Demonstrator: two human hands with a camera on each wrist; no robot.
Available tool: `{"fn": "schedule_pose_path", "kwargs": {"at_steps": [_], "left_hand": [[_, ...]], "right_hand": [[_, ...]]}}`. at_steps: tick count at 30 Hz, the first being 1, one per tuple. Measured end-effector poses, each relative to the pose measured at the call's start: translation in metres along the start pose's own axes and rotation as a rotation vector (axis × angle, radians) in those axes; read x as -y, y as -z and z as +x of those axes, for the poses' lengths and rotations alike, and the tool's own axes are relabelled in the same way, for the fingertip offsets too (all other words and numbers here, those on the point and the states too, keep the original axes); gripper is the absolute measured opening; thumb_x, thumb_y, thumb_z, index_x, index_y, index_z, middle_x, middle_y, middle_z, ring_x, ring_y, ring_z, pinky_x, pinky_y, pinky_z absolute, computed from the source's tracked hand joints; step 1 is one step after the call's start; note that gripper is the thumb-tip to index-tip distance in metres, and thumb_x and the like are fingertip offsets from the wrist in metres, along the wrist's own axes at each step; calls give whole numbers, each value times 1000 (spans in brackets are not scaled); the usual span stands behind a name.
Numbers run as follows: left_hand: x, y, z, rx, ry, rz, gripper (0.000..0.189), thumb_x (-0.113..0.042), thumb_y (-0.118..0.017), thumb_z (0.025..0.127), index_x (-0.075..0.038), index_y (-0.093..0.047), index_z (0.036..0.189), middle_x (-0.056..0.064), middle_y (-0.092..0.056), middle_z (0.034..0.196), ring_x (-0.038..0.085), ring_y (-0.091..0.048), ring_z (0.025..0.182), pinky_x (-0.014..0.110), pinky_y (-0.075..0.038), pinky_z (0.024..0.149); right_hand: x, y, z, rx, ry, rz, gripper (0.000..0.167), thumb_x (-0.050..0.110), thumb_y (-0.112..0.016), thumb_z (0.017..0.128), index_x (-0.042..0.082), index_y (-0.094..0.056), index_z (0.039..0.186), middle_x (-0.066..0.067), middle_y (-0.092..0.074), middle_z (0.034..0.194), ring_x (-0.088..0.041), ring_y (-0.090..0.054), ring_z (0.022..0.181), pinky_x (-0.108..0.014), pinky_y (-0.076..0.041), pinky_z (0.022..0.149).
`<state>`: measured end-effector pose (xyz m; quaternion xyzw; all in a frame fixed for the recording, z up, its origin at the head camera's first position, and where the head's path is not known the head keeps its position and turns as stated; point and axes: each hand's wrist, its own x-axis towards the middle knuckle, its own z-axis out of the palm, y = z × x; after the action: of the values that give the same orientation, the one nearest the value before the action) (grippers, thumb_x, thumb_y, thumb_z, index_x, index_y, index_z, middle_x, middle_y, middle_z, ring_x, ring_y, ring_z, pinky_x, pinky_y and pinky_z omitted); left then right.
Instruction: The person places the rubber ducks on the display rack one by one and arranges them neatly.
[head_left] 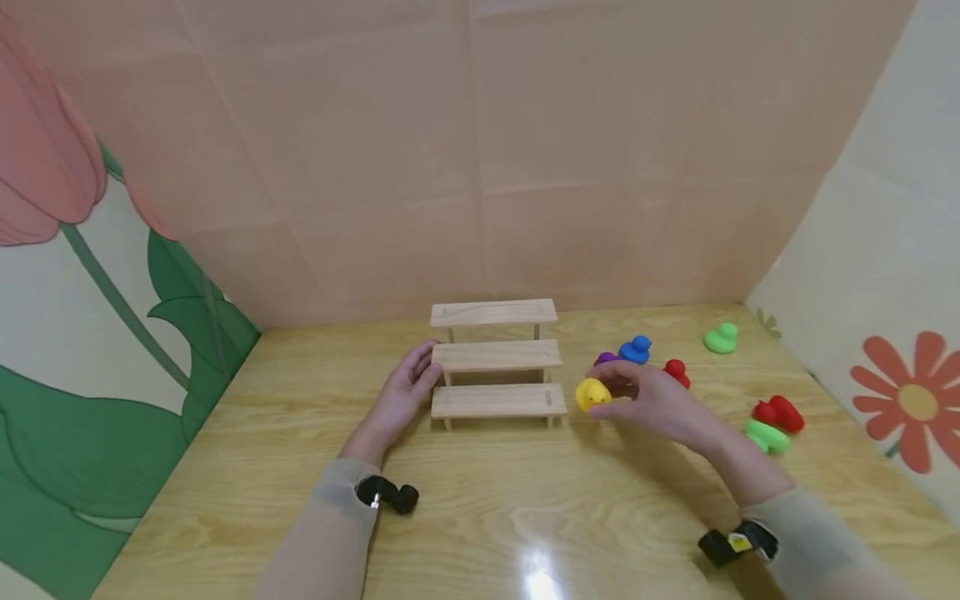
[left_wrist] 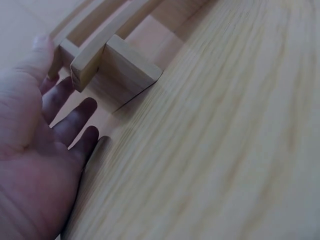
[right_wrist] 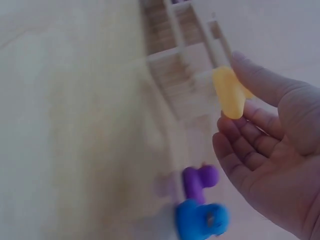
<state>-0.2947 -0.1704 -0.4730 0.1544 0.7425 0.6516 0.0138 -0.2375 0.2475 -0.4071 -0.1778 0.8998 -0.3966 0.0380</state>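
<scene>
One yellow duck point(head_left: 593, 395) sits just right of the lowest step of a wooden three-step stand point(head_left: 497, 357); I have it pinched between the thumb and fingers of the right hand point(head_left: 652, 404). At the stand's left end, I have the left hand point(head_left: 405, 383) loosely open, thumb touching the middle step. Beyond the right hand I see a purple duck point(head_left: 606, 358), a blue duck point(head_left: 635, 351) and a red duck point(head_left: 677, 372). Farther right on the wood-grain table point(head_left: 465, 508) are two green ducks point(head_left: 722, 339) and another red one point(head_left: 786, 413).
</scene>
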Motion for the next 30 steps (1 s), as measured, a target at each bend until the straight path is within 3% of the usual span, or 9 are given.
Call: {"fn": "schedule_pose_path", "kwargs": {"at_steps": [10, 20, 25, 30], "left_hand": [[1, 0, 1, -6, -10, 42, 63, -29, -60, 116, -7, -37, 171, 18, -50, 168, 34, -47, 154, 48, -36, 129], [-1, -4, 1, -21, -7, 37, 62, -23, -59, 117, -5, -35, 171, 23, -49, 166, 37, -49, 153, 51, -37, 128], [0, -4, 0, -35, -8, 55, 62, -27, -59, 117, -6, -36, 171, 23, -51, 165, 38, -50, 152, 53, -37, 128], [0, -4, -1, -40, -4, 54, 63, -30, -61, 116, -9, -39, 170, 23, -52, 164, 39, -50, 152, 54, -37, 128]], "right_hand": [[38, 9, 21, -33, 79, 151, 56, 35, -90, 97, 10, -67, 142, -7, -74, 127, -29, -71, 118, -29, -61, 95], [62, 4, 53, -74, 44, 135, 66, 53, -87, 95, 21, -65, 148, -3, -69, 136, -30, -65, 128, -42, -61, 92], [73, 0, 70, -76, 80, 144, 67, 48, -88, 96, 15, -64, 150, -6, -70, 138, -33, -66, 130, -48, -59, 104], [82, -5, 87, -88, 100, 141, 65, 39, -89, 97, 9, -65, 149, -9, -70, 137, -34, -66, 127, -48, -61, 101]]}}
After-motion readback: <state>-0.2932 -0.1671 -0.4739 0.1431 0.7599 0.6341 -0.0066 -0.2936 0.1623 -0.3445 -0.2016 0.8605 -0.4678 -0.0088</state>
